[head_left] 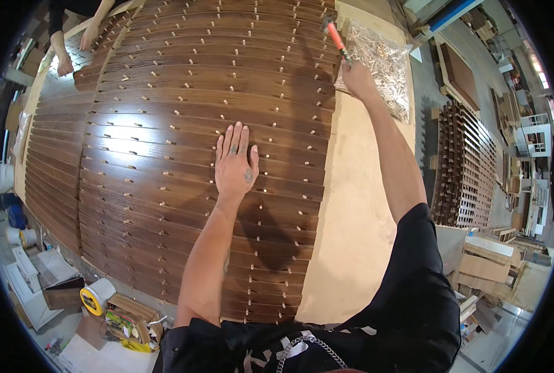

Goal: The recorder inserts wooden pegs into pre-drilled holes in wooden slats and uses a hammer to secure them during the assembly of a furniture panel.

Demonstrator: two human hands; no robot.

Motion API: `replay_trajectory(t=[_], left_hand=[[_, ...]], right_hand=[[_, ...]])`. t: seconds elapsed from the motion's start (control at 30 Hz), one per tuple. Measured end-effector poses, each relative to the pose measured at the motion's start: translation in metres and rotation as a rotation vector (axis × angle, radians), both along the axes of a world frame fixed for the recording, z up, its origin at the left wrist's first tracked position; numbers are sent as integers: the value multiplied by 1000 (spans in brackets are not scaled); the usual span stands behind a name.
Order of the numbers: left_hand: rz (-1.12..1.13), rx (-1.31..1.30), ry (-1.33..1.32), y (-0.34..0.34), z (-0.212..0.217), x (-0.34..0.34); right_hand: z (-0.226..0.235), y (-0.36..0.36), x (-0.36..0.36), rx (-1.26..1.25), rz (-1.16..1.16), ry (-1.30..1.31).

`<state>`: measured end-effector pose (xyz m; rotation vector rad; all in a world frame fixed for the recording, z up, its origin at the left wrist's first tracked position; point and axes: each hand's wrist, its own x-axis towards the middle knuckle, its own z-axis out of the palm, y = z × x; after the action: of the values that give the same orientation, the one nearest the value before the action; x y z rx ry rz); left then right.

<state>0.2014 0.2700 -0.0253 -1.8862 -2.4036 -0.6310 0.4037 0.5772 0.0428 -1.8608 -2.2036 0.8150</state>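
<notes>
Print on the yellow-faced white plastic bucket [90,301] at lower left, and on the green-and-yellow package [123,323] beside it, is too small to read. The person's left hand [234,163] lies palm down on a broad bed of dark brown, grained wooden slats [183,149], fingers extended, thumb slightly apart, grasping nothing, amid rows of short, pale wooden pegs [223,116] standing up from the slats. The right arm reaches far forward, its hand [359,79] closed around the lower handle of what appears to be a hammer with an orange-red shaft [336,37], its dark head up near the slats' right edge. Just beside it, a clear plastic bag full of loose pale pegs [381,62] rests on a light wooden board [351,211]. At upper left, a co-worker's two hands [64,65] reach over the bed, the body cut off by the upper edge; glare washes out part of the left-hand slats. The person's forearms hide some pegs, and the black lens rim crops the workshop at right.
</notes>
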Motion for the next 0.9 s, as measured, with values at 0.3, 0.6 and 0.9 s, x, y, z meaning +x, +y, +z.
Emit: replay_trajectory(t=[0.3, 0.6, 0.9], left_hand=[[-8, 6, -1, 2, -2, 0], [1, -17, -8, 3, 3, 0], [-14, -15, -14, 2, 6, -2]], right_hand=[[-18, 46, 3, 258, 100, -105], [-11, 73, -18, 347, -60, -36], [7, 66, -29, 570, -179, 115]])
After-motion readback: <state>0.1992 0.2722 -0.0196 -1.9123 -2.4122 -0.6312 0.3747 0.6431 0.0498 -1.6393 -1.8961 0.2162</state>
